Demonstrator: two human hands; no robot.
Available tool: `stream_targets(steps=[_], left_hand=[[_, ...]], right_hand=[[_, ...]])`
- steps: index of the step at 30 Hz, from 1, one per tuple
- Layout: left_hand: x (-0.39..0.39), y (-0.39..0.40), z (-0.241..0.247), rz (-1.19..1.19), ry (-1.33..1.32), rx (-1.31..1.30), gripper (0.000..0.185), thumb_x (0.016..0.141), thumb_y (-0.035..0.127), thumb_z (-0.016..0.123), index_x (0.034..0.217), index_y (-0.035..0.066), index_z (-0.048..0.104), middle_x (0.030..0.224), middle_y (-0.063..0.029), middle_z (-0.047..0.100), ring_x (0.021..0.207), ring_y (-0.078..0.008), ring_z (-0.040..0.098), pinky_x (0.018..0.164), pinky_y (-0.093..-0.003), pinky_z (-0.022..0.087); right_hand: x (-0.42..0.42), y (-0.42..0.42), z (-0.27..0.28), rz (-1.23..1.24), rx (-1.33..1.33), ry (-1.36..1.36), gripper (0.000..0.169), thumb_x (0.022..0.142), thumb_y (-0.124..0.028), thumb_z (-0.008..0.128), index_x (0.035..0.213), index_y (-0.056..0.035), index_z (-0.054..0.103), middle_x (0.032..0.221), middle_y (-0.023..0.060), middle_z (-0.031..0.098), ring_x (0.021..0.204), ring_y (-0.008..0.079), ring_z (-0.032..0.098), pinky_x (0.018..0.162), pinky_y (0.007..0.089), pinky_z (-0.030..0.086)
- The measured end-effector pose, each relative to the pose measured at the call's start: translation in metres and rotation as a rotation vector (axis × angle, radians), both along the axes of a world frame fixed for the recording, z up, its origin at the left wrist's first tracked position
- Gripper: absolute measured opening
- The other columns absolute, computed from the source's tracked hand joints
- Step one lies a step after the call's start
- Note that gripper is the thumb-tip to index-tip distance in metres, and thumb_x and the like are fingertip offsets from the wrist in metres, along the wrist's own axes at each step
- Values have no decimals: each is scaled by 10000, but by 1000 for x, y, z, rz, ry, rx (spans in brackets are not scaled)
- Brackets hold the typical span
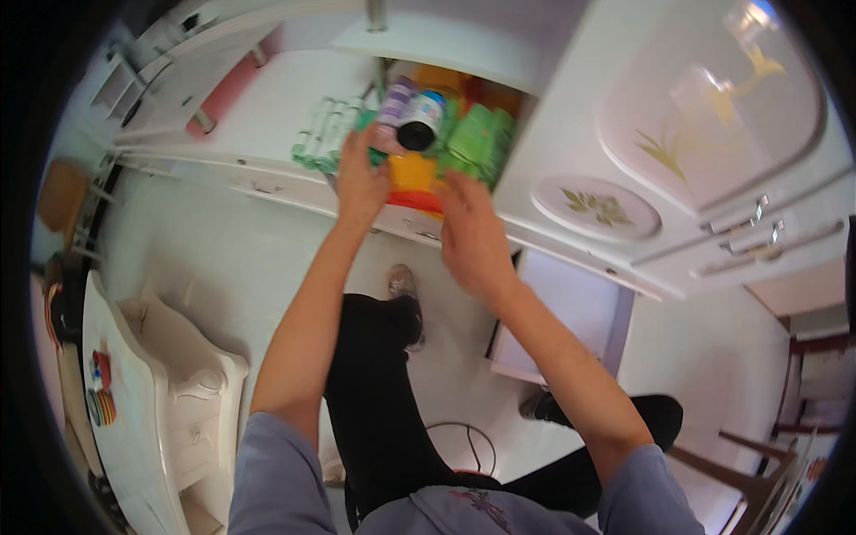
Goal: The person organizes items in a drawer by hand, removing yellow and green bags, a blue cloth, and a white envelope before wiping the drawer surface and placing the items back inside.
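Observation:
My left hand is at the left edge of a group of bundled goods on a white cabinet's shelf; its fingertips are beside a purple and pink roll, and contact is unclear. Beside that roll lies a white cylindrical container with a black end. My right hand has bent fingers just below green rolled packets; whether it grips anything cannot be told. Between the hands lies yellow and red material. Several pale green rolls lie in a row left of my left hand.
An open white drawer juts out low on the right, near my foot. White cabinet doors with metal handles stand at the right. A cream dressing table is at the lower left. A looped cable lies on the floor.

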State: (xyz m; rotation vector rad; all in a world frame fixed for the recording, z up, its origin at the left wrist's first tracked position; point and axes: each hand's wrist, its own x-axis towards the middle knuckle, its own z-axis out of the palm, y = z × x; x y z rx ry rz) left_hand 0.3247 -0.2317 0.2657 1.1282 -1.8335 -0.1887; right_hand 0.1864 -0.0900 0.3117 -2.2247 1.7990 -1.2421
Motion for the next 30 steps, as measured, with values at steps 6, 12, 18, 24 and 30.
stream_targets(steps=[6,12,18,24,30], left_hand=[[-40,113,66,-305,118,131,299,707,-5,582,993,30,502,1005,-121,521,982,-292,496,866,-368,392],[-116,209,12,-885,-387,538,232,742,109,597,966,68,552,950,-125,546,937,-304,528,819,-385,426],[-197,224,-100,-912,-824,903,311,770,196,611,1056,90,551,1028,-135,554,1011,-313,516,841,-404,430],[-246,250,-179,-848,-699,994,451,752,244,639,1145,81,490,1081,-196,513,1033,-344,502,851,-416,428],[-264,258,-204,-831,-782,995,456,659,313,726,1027,88,577,1024,-173,557,953,-325,558,799,-374,466]], right_hand=[[-106,154,-107,-190,422,134,259,636,3,544,884,-44,605,857,118,553,879,296,549,758,377,435],[-222,242,-195,-636,1003,92,171,690,-97,576,853,-52,599,895,135,591,871,321,576,758,447,464],[-222,266,-239,-882,1040,238,228,697,-157,589,911,-83,616,941,146,612,878,311,590,783,410,467],[-234,262,-250,-753,1182,-83,296,696,-188,604,980,-105,605,885,114,637,840,310,597,765,398,464],[-233,240,-243,-778,840,-232,163,747,-154,526,902,-105,548,796,101,636,813,317,599,801,458,382]])
